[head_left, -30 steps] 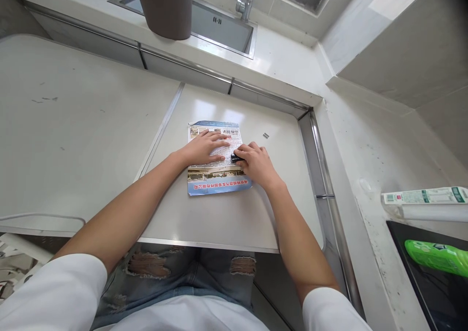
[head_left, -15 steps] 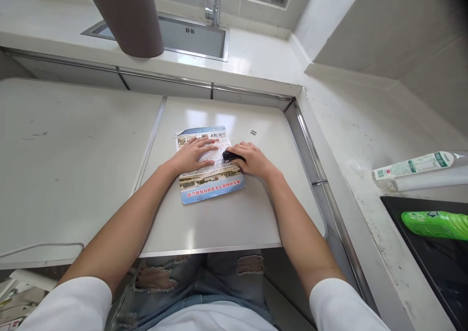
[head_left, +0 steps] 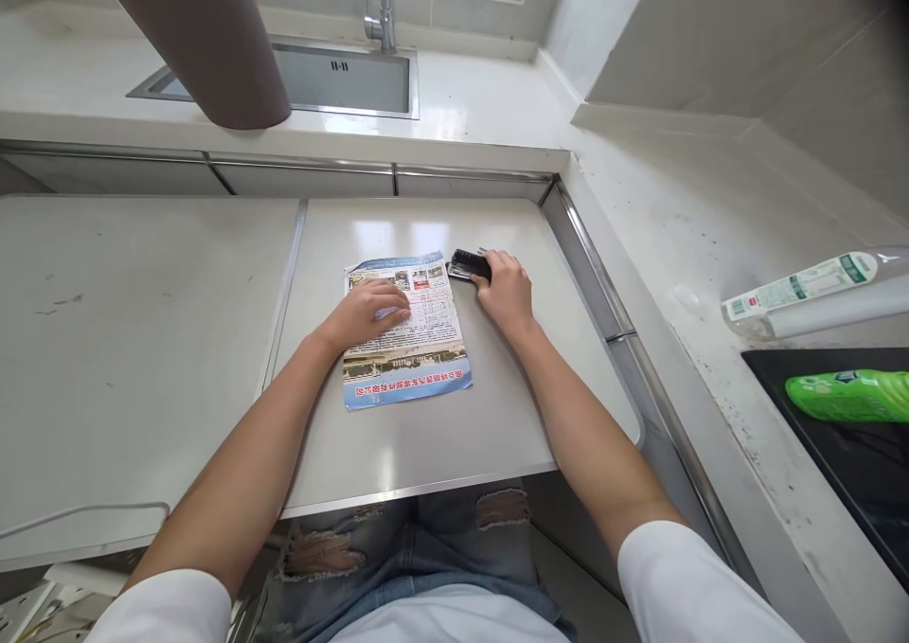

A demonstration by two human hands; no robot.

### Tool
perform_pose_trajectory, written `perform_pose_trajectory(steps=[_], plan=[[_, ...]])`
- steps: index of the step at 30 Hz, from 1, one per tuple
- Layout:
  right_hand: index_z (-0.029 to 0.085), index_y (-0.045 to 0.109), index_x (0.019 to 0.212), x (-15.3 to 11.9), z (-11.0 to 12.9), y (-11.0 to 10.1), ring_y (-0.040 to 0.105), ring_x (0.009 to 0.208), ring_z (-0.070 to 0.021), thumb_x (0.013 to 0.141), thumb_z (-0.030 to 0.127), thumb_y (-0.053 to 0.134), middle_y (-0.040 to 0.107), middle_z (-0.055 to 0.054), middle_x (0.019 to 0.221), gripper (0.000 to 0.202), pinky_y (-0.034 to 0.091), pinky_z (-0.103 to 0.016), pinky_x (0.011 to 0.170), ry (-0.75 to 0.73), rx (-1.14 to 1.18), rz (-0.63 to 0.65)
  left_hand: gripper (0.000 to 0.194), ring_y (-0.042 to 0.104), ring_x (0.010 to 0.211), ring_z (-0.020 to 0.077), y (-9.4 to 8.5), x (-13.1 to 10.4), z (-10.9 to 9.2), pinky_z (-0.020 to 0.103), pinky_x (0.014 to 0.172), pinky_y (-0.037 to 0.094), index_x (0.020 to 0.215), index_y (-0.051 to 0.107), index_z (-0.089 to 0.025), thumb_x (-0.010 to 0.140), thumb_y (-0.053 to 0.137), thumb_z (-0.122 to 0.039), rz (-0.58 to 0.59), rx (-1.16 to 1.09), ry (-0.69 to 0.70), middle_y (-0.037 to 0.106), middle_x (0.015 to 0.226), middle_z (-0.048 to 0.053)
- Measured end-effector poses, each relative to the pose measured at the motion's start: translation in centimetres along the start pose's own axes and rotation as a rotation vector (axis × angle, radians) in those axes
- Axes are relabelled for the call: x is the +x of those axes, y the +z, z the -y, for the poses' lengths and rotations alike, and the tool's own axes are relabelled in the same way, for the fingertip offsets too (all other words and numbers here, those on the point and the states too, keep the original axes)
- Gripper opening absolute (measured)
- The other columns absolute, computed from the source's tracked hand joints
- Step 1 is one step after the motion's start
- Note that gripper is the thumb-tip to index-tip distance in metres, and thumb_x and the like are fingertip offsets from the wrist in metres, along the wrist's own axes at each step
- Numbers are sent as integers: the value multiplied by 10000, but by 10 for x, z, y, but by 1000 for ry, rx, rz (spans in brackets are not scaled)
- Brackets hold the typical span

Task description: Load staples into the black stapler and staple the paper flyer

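A printed sheet (head_left: 408, 368) with blue edges, pictures and small text lies on the white table. My left hand (head_left: 369, 313) rests on its left part, fingers a little bent and spread, holding nothing. Just past the sheet's upper right corner, my right hand (head_left: 506, 288) grips a black stapler (head_left: 470, 264) by its rear end. The stapler's front points left, toward the sheet, with its two arms a little apart. Something small and metallic shows partly behind the stapler, largely hidden.
Beyond the table (head_left: 426, 454) a counter holds a steel sink (head_left: 341, 80) with a faucet (head_left: 383, 27). A brown cylinder (head_left: 213, 46) rises before the sink. At right lie a clear labelled package (head_left: 802, 293) and a green bottle (head_left: 848, 397) on a black cooktop (head_left: 873, 473).
My right hand has moved off the sheet, up and to the right, with the stapler. The stapler's arms now show apart. My left hand's fingers are more bent. The whole view has shifted slightly.
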State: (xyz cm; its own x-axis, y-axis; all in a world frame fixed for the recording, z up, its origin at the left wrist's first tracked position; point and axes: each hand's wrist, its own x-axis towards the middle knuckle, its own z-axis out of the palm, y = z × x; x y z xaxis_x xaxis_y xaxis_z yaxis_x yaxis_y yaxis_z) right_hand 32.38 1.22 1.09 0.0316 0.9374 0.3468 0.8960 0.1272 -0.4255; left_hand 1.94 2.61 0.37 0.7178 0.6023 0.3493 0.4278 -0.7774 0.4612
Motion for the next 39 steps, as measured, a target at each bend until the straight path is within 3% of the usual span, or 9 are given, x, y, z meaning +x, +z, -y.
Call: perform_pose_trajectory(steps=[5, 7, 13, 18, 23, 28, 32, 36, 39], plan=[[217, 618, 1192, -6, 17, -1, 563, 1125, -349, 1021, 279, 527, 673, -160, 1184, 203, 502, -509, 931, 30, 38, -227, 369, 692, 922, 217, 0, 0, 0, 402, 917, 493, 879, 750, -208, 1073, 513, -416, -90, 46, -30, 779, 931, 51], [219, 606, 1215, -9, 24, -1, 561, 1130, -338, 1033, 298, 524, 666, -156, 1193, 214, 503, -497, 934, 15, 70, -246, 394, 683, 905, 215, 0, 0, -2, 387, 876, 500, 846, 727, -211, 1078, 499, -432, -117, 39, -7, 769, 911, 56], [199, 627, 1221, -24, 54, 8, 602, 1119, -311, 1000, 289, 612, 689, -141, 1195, 239, 513, -444, 948, -182, 211, 78, 605, 526, 625, 191, -7, -4, -5, 366, 641, 405, 591, 451, -220, 1113, 354, -509, -548, 100, -128, 549, 590, 48], [215, 645, 1231, -35, 74, 25, 609, 1168, -286, 981, 293, 671, 697, -117, 1246, 263, 512, -410, 965, -320, 269, 263, 647, 421, 540, 155, -8, -7, -1, 349, 590, 330, 567, 340, -214, 1112, 343, -562, -692, 73, -269, 416, 534, 11], [228, 650, 1192, -28, 67, 24, 628, 1092, -271, 949, 312, 707, 708, -104, 1207, 264, 495, -381, 894, -332, 275, 320, 638, 377, 521, 144, -7, -6, 0, 347, 577, 302, 557, 318, -214, 1105, 387, -534, -684, 63, -251, 384, 524, 2], [208, 613, 947, -8, 29, 2, 572, 849, -207, 883, 327, 710, 663, -47, 958, 167, 417, -313, 757, -425, 307, 427, 632, 371, 529, 143, -7, -7, 3, 338, 586, 302, 559, 304, -213, 1093, 369, -544, -633, 51, -315, 376, 532, 0], [213, 535, 834, 2, 3, -3, 498, 767, -163, 853, 358, 697, 581, 4, 850, 218, 373, -287, 716, -432, 462, 501, 593, 268, 527, 131, -6, -4, 8, 335, 575, 231, 573, 252, -208, 1053, 428, -509, -523, 48, -368, 277, 538, -17], [218, 513, 810, 4, -2, 3, 494, 772, -164, 817, 380, 713, 557, 13, 832, 258, 379, -289, 727, -406, 558, 491, 594, 222, 534, 119, -7, -3, 11, 325, 583, 194, 564, 219, -208, 1014, 439, -527, -381, 43, -441, 210, 556, -18], [220, 503, 797, 3, -2, 6, 495, 770, -165, 794, 383, 726, 541, 18, 821, 276, 374, -289, 728, -398, 580, 472, 600, 228, 550, 117, -8, -3, 12, 311, 599, 192, 532, 245, -206, 1013, 407, -526, -374, 75, -524, 220, 563, -13]])
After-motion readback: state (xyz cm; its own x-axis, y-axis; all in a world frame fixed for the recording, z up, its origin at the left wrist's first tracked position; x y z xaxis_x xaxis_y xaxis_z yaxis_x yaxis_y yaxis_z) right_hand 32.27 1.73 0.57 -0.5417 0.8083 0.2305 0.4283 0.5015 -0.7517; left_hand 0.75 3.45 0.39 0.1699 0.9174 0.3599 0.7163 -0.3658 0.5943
